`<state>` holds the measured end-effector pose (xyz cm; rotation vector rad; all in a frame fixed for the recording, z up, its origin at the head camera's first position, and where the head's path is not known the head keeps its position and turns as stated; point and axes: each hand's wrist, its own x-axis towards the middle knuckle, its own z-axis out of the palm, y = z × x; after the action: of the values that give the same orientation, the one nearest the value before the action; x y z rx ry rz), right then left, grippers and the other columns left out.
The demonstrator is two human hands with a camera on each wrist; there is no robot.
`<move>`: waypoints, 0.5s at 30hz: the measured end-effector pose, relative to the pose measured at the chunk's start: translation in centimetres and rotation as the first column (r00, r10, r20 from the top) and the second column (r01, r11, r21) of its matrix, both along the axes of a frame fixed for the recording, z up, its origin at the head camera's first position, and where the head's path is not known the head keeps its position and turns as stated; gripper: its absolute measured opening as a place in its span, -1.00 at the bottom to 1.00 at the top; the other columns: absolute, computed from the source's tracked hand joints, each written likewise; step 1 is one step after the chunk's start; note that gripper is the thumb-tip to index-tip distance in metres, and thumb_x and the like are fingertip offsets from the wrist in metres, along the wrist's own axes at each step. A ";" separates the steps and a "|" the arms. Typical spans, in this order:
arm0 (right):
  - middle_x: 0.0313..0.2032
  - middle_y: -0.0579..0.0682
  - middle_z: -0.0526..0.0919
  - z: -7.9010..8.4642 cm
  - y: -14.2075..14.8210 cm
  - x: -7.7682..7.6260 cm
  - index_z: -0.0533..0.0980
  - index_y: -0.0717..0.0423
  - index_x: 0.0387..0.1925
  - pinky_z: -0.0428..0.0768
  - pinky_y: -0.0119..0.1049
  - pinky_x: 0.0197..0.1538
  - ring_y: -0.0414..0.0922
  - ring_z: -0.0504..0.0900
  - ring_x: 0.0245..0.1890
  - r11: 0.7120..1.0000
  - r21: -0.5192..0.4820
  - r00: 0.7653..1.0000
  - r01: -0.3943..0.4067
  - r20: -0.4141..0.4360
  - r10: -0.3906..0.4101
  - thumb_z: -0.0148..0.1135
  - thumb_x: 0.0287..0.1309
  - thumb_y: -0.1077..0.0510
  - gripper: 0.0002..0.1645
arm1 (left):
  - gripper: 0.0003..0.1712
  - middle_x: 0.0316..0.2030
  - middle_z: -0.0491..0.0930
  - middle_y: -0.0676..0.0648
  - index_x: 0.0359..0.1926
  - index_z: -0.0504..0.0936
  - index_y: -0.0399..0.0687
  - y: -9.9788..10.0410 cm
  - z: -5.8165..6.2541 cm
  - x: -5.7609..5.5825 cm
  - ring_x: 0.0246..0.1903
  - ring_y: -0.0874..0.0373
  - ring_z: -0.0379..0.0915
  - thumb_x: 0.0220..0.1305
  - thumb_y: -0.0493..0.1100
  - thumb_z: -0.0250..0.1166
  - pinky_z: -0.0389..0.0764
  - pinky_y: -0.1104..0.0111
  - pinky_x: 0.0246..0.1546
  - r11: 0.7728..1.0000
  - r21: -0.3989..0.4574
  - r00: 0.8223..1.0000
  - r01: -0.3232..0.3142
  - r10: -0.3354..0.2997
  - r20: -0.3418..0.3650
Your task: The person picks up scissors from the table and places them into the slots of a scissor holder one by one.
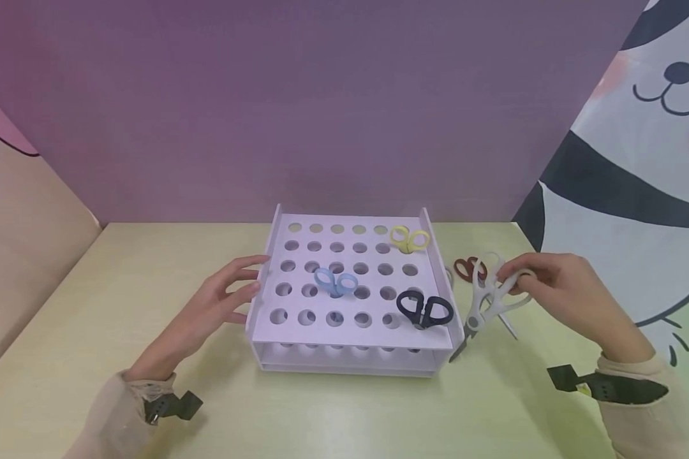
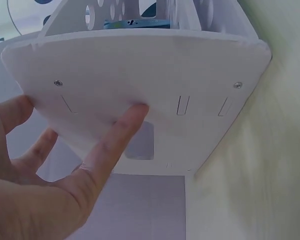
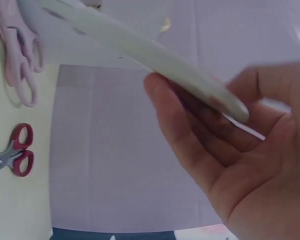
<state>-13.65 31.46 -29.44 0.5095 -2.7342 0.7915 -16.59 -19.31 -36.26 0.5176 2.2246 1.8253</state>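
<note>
A white scissors rack (image 1: 350, 336) with rows of round holes stands on the table. My left hand (image 1: 209, 306) touches its left side panel (image 2: 200, 65) with extended, spread fingers. To the right of the rack, my right hand (image 1: 574, 293) pinches a handle loop of white-handled scissors (image 1: 485, 296). Their blades point down to the left, beside the rack's right front corner. In the rack's holes stand light blue scissors (image 1: 335, 288), yellow scissors (image 1: 406, 245) and black scissors (image 1: 420, 315), handles up.
Red-handled scissors (image 3: 12, 151) lie on the table right of the rack, partly behind the held pair in the head view. Pale pink scissors (image 3: 12, 52) lie close to the rack in the right wrist view. A purple panel (image 1: 344, 115) stands behind the table.
</note>
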 end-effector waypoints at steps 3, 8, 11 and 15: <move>-0.26 -0.13 0.74 0.4 -0.6 0.4 0.70 -0.09 -0.21 0.51 -0.58 -0.34 -0.38 0.65 -0.39 1.000 0.023 1.000 -0.018 -0.013 0.018 0.24 0.22 0.35 -0.72 | -0.46 0.29 0.33 -0.18 0.42 0.32 0.27 -0.1 0.1 0.0 0.13 -0.16 0.50 0.48 0.01 0.17 0.73 0.11 -0.17 1.000 0.002 1.000 0.003 -0.003 -0.005; -0.22 -0.20 0.73 0.7 -1.9 0.8 0.68 -0.15 -0.15 0.49 -0.63 -0.28 -0.40 0.63 -0.32 0.993 0.092 0.992 -0.073 -0.094 0.081 0.32 0.19 0.36 -0.66 | -0.45 0.30 0.33 -0.16 0.42 0.32 0.29 -0.1 0.3 0.2 0.16 -0.16 0.47 0.48 0.02 0.17 0.73 0.12 -0.16 1.000 -0.004 1.000 -0.004 0.004 -0.002; -0.22 -0.22 0.73 0.9 -2.4 1.1 0.67 -0.14 -0.13 0.51 -0.68 -0.21 -0.41 0.63 -0.31 0.987 0.117 0.982 -0.111 -0.141 0.127 0.35 0.13 0.41 -0.60 | -0.45 0.30 0.33 -0.16 0.43 0.32 0.28 0.0 0.4 0.3 0.16 -0.16 0.47 0.48 0.02 0.18 0.73 0.13 -0.16 1.000 -0.006 1.000 -0.005 0.005 0.000; -0.24 -0.24 0.73 1.4 -2.6 1.8 0.68 -0.15 -0.13 0.51 -0.71 -0.15 -0.44 0.62 -0.31 0.983 0.140 0.970 -0.123 -0.192 0.148 0.40 0.04 0.44 -0.54 | -0.43 0.29 0.34 -0.16 0.43 0.31 0.26 0.1 0.5 0.3 0.12 -0.13 0.51 0.47 0.03 0.18 0.73 0.13 -0.16 1.000 -0.011 1.000 -0.005 0.005 -0.001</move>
<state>-11.86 28.90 -27.99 0.7673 -2.5927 0.5626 -16.28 -19.22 -35.80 0.5111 2.2370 1.8146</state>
